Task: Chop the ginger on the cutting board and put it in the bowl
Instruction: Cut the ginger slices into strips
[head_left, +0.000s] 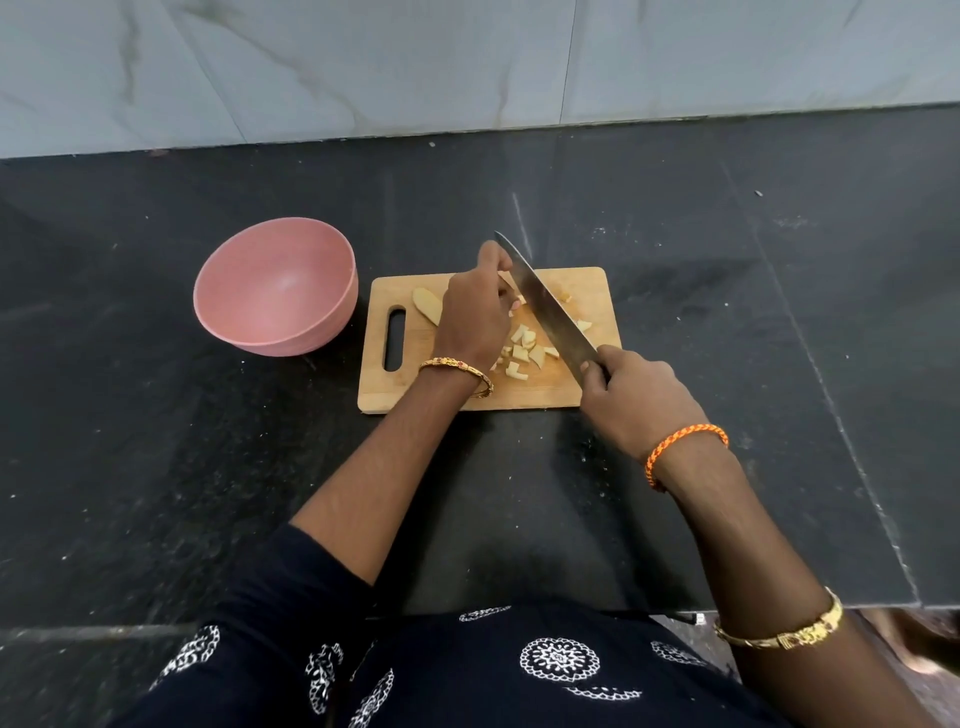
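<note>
A wooden cutting board (587, 291) lies on the black counter. Cut ginger pieces (525, 349) are scattered on it, and a larger uncut ginger piece (427, 305) lies near the board's handle slot. My left hand (475, 312) is curled over the ginger being cut, fingertips against the blade. My right hand (631, 397) grips the handle of a large knife (543, 301), whose blade slants across the board with its tip pointing away from me. A pink bowl (275, 286) stands left of the board with nothing inside.
The black stone counter (727, 312) runs back to a grey marble wall (467, 62). Its front edge sits just before my body at the bottom of the view.
</note>
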